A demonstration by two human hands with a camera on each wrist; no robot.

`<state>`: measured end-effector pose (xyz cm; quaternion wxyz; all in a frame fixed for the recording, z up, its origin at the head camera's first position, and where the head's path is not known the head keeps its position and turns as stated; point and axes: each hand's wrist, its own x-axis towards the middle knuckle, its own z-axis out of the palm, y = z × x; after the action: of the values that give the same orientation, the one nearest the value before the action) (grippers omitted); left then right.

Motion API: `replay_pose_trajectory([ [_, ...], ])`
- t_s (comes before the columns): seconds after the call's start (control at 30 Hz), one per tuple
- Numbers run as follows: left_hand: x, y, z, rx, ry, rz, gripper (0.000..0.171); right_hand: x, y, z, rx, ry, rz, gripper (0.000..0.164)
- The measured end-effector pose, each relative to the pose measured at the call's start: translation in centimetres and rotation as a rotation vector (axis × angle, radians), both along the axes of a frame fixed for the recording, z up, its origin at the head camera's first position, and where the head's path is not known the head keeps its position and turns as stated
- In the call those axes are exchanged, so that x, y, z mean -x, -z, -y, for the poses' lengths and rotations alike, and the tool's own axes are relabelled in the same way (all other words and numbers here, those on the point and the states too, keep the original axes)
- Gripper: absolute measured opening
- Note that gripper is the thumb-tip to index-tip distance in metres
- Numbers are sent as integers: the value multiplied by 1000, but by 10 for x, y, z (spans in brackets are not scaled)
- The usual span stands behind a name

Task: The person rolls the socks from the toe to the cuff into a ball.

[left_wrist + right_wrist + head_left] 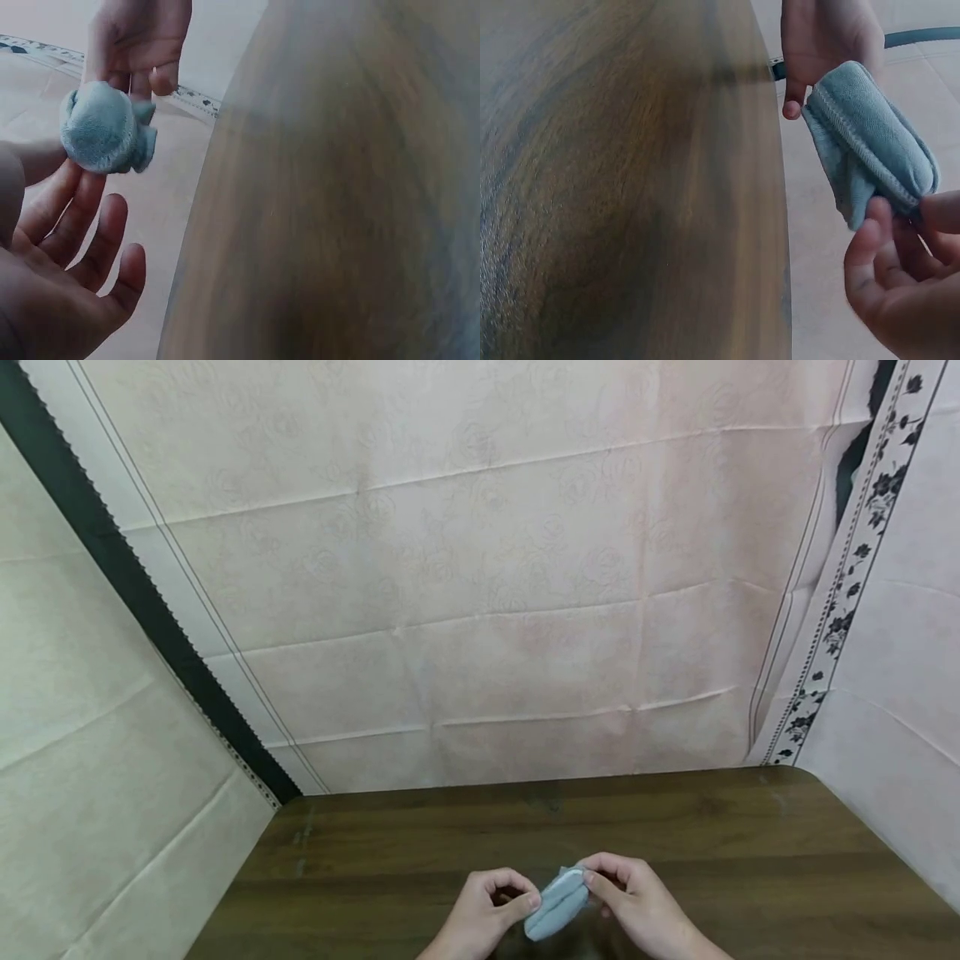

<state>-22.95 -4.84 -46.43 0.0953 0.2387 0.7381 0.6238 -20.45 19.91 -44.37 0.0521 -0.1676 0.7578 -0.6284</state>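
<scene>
A small light-blue cloth, rolled into a thick bundle, is held between both hands above the near part of the table. My left hand pinches its lower left end between thumb and forefinger. At the upper right end, my right hand grips it with thumb and fingers. In the right wrist view a stitched hem runs along the cloth, and a loose flap hangs from one side. The left wrist view shows the rounded end of the roll, with the other fingers of my left hand spread below it.
The brown wood-grain table has rounded far corners. Pale creased cloth hangings surround it at the back and sides. A dark strip runs along the left hanging, a floral border along the right.
</scene>
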Motion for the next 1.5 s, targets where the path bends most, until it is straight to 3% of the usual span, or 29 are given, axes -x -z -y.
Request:
replay_pose_trajectory([
  [0.13, 0, 1, -3, -27, -28, -3, 12, -1, 0, 2, -53, 49, -27, 21],
  [0.37, 3, 5, -5, -135, -93, 33, 16, -4, -3, 7, -46, 99, -54, 20],
  [0.53, 4, 9, -7, -192, -53, 83, 24, -6, -3, 11, -6, 121, -74, 24],
  [0.67, 5, 11, -7, -197, 24, 101, 30, -6, -1, 13, 207, 40, 24, 30],
  [0.8, 5, 11, -4, -168, 95, 72, 32, -5, 1, 12, 448, -96, 121, 23],
  [0.9, 5, 11, -2, -152, 116, 57, 33, -6, 1, 12, 545, -185, 121, 26],
  [1.03, 7, 10, 0, -152, 114, 46, 34, -7, -2, 12, 624, -244, 177, 27],
  [1.13, 7, 10, 1, -164, 128, 48, 35, -8, -4, 13, 599, -225, 223, 23],
  [1.27, 8, 9, 2, -164, 165, 42, 35, -6, -5, 13, 477, -165, 221, 19],
  [1.5, 9, 6, 3, -114, 118, -97, 20, -3, -2, 12, 290, -40, 188, 13],
])
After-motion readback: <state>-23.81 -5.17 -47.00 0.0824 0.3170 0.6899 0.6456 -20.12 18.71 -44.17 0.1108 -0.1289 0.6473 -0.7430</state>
